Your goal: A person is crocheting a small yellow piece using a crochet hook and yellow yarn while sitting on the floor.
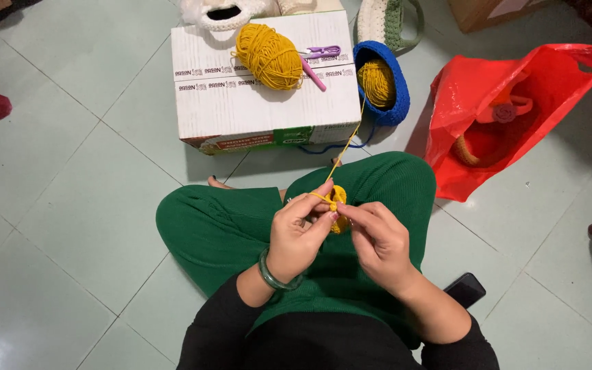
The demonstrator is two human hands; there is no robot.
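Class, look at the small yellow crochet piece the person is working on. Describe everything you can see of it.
The yellow crochet piece is a small, rounded bit of mustard yarn work, mostly hidden by fingers. The left hand and right hand pinch it between them, above green-trousered knees. A taut strand of the same yarn runs up from it to a ball in a blue crocheted basket. Its stitches are too small to make out.

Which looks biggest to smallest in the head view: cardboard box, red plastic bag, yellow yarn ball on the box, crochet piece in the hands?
1. Cardboard box and red plastic bag: look alike, too close to rank.
2. Yellow yarn ball.
3. Crochet piece, partly hidden by fingers.
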